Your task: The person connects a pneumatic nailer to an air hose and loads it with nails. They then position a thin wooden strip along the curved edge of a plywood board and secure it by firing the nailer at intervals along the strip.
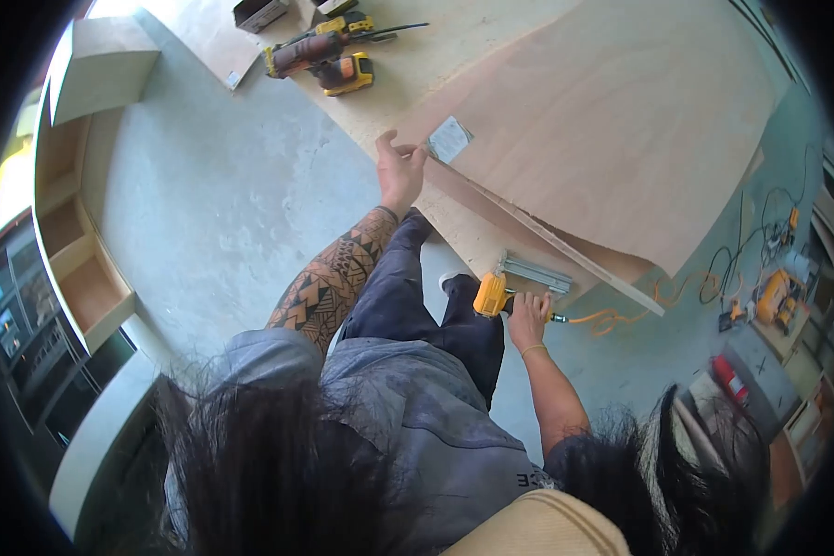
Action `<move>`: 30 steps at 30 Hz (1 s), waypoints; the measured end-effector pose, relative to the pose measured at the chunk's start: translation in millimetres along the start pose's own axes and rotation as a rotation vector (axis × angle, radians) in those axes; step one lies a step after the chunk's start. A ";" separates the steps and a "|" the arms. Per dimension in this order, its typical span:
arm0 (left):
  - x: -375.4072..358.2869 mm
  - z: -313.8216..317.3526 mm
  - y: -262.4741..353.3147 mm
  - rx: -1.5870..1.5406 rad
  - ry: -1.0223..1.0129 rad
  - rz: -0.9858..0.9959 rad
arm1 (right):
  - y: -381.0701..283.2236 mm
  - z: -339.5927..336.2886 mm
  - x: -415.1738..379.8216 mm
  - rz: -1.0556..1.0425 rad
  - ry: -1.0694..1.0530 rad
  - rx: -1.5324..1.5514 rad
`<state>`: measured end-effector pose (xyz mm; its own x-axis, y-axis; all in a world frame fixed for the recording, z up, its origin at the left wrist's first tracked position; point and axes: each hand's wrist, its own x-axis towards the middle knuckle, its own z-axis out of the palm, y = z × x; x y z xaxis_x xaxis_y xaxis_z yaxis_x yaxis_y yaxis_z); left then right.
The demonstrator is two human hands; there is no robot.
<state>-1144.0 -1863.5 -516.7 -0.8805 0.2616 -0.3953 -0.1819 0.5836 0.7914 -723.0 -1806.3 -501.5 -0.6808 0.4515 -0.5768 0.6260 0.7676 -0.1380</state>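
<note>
My left hand (pixel 401 176), on the tattooed arm, grips the near end of a long wooden strip (pixel 565 246) beside a white label (pixel 449 139). The strip runs along the near edge of a large, thin plywood sheet (pixel 621 120), whose edge is raised and bowed. My right hand (pixel 528 320) is wrapped round a yellow nail gun (pixel 493 295), its metal magazine (pixel 537 273) lying at the bench edge below the strip. An orange air hose (pixel 602 320) leads from the gun to the right.
Power tools (pixel 329 56) lie on the plywood bench (pixel 343 116) at the upper middle. Wooden cabinet frames (pixel 88 278) stand at the left. Cords, yellow tools (pixel 778 301) and a red object (pixel 730 380) are at the right, near offcuts.
</note>
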 end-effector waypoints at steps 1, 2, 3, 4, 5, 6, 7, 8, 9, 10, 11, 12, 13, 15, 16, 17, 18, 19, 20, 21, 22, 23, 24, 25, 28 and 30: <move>-5.7 0.8 7.6 -0.033 0.033 -0.044 | 1.6 -0.3 1.3 -0.033 0.043 0.029; -10.3 1.5 15.5 -0.070 0.066 -0.088 | 5.6 -1.8 0.0 -0.052 0.045 0.009; -11.7 5.4 12.0 -0.092 0.104 -0.103 | 2.4 -13.8 -0.6 -0.048 -0.007 0.018; -12.9 8.7 5.5 -0.112 0.122 -0.110 | 0.6 -21.6 -2.2 -0.041 -0.059 0.026; -12.1 10.0 0.3 -0.134 0.129 -0.104 | -2.1 -32.8 -3.2 -0.040 -0.088 0.092; -11.2 10.7 -2.0 -0.154 0.136 -0.096 | -4.3 -43.3 -6.9 -0.054 -0.090 0.072; -10.6 11.9 -4.2 -0.160 0.143 -0.100 | -6.0 -53.7 -13.1 -0.058 -0.072 0.113; -10.6 11.9 -5.2 -0.173 0.155 -0.111 | -7.3 -65.6 -18.3 -0.062 -0.056 0.156; -11.1 13.1 -6.0 -0.194 0.151 -0.105 | -7.5 -75.4 -21.9 -0.057 -0.062 0.166; -11.3 14.4 -6.5 -0.214 0.145 -0.098 | -7.6 -85.9 -24.1 -0.063 -0.066 0.151; -12.4 16.5 -7.1 -0.227 0.150 -0.106 | -7.4 -96.9 -28.1 -0.077 0.007 0.240; -14.3 17.1 -7.2 -0.230 0.146 -0.101 | -12.8 -113.7 -29.2 -0.094 0.080 0.331; -15.9 17.3 -6.4 -0.232 0.142 -0.094 | -19.8 -132.6 -26.4 -0.052 0.070 0.363; -16.0 13.7 -7.1 -0.280 0.137 -0.113 | -32.9 -161.1 -12.5 -0.076 0.145 0.435; -16.0 14.0 -6.9 -0.315 0.128 -0.123 | -39.3 -176.5 -3.0 -0.097 0.223 0.522; -15.9 15.4 -7.3 -0.324 0.133 -0.128 | -52.1 -199.7 11.3 -0.126 0.247 0.568; -16.5 18.0 -10.2 -0.325 0.144 -0.119 | -60.0 -214.2 22.7 -0.131 0.243 0.559; -16.9 18.2 -9.5 -0.325 0.153 -0.112 | -67.1 -226.3 33.0 -0.121 0.244 0.607; -17.1 18.7 -8.9 -0.331 0.157 -0.117 | -74.8 -239.9 44.0 -0.111 0.245 0.656; -17.9 17.4 -5.1 -0.327 0.152 -0.128 | -81.5 -251.1 54.8 -0.114 0.226 0.659; -18.8 17.8 -4.6 -0.324 0.146 -0.140 | -88.2 -262.3 65.5 -0.118 0.207 0.662; -19.0 17.7 -4.5 -0.329 0.149 -0.143 | -90.4 -264.8 75.0 -0.081 0.198 0.656; -18.9 18.8 -6.5 -0.326 0.148 -0.136 | -92.3 -267.0 84.0 -0.044 0.190 0.649; -18.4 19.2 -7.0 -0.324 0.149 -0.128 | -92.0 -262.7 94.2 -0.017 0.190 0.626; -19.1 17.3 -7.0 -0.319 0.149 -0.121 | -100.1 -256.7 130.9 0.028 0.297 0.396; -18.2 14.8 -7.8 -0.318 0.153 -0.129 | -107.0 -254.0 158.2 -0.026 0.362 0.398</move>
<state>-1120.0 -1861.4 -522.6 -0.8923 0.0699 -0.4459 -0.4012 0.3298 0.8546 -994.3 -1701.5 -373.5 -0.7413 0.6169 -0.2644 0.6553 0.5801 -0.4838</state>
